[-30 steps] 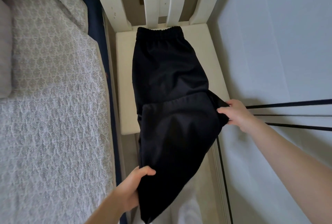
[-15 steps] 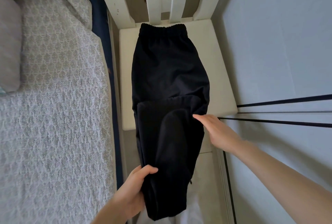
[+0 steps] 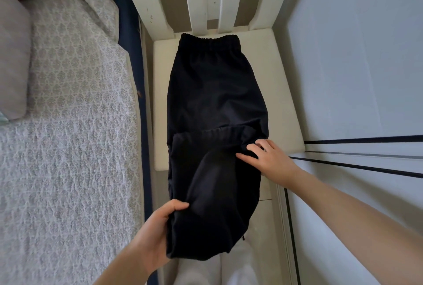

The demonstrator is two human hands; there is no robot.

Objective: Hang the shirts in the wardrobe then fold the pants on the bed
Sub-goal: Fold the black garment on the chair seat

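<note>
Black pants (image 3: pixel 217 92) with a gathered elastic waistband lying lengthwise on a cream chair seat (image 3: pixel 275 92), waistband sitting at the seat's far edge, legs lying doubled back over themselves, folded end hanging past the seat's near edge.

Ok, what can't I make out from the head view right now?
- Left hand grip: fingers hidden under the black pants; only the thumb shows.
- Layers beneath the fold: covered by top fabric.
- Chair front edge: partly hidden by the pants.
- Shirts, wardrobe interior: outside the head view.
</note>
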